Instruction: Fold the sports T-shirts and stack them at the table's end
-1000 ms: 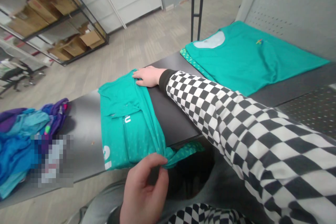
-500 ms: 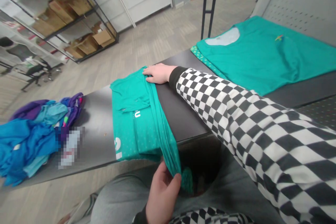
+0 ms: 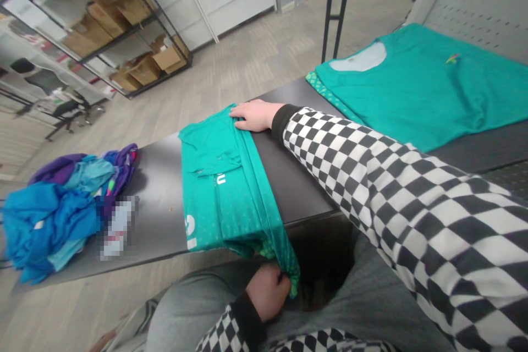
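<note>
A teal T-shirt (image 3: pixel 210 198) with white lettering and small pale dots lies partly folded on the dark table, its near end hanging over the front edge. My left hand (image 3: pixel 270 290) is closed on the hanging corner, below the tabletop and close to my lap. At the shirt's far right corner rests my right hand (image 3: pixel 253 115), its fingers stretched out and pressing on the cloth. A long strip along the right side is folded over between both hands. Underneath my left fingers, the gripped hem is partly hidden.
A second teal T-shirt (image 3: pixel 424 82) with a pale collar lies spread at the right. Blue and purple clothes (image 3: pixel 53 203) are heaped at the table's left end, beside a blurred pale packet (image 3: pixel 119 230). Shelves with cardboard boxes (image 3: pixel 105 16) stand behind.
My left hand has turned and closed on the shirt's lower right corner, pulling the folded strip straighter and wider. The right hand has stayed on the far corner. The view has shifted slightly.
</note>
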A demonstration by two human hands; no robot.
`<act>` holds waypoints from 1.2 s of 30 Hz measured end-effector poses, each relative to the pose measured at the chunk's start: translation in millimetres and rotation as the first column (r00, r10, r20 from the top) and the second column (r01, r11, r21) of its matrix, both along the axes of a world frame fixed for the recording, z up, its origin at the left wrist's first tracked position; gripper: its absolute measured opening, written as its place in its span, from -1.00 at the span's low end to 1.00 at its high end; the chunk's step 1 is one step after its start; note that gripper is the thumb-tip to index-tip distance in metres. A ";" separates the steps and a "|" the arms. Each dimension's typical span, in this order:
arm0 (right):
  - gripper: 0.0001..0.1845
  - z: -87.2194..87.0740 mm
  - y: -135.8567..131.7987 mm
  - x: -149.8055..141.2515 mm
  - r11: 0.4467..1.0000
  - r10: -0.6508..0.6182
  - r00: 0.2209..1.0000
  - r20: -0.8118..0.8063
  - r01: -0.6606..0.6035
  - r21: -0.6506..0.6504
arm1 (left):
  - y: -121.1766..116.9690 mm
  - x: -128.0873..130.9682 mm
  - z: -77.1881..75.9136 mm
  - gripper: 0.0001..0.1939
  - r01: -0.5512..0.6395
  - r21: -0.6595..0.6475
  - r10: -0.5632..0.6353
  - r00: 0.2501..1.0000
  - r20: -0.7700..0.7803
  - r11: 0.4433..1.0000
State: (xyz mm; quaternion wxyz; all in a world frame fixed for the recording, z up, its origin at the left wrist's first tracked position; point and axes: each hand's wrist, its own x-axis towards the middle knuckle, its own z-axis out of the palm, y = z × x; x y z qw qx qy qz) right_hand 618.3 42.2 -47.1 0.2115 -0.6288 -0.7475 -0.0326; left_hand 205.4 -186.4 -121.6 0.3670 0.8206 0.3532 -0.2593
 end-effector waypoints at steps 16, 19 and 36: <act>-0.45 -7.3 7.8 5.2 1.000 0.007 1.000 -0.002 -0.007 0.020 | 24.9 15.7 94.4 -0.58 -0.427 -0.003 0.356 0.751 0.557 0.904; -0.44 -7.3 8.3 5.3 0.999 0.014 1.000 0.005 -0.014 0.039 | 25.1 23.6 99.0 -0.56 -0.443 0.135 0.285 0.751 0.596 0.886; -0.46 -9.8 9.2 4.8 1.000 -0.002 0.999 0.042 0.001 0.028 | 20.6 18.0 69.6 -0.55 -0.407 -0.055 0.361 0.732 0.578 0.912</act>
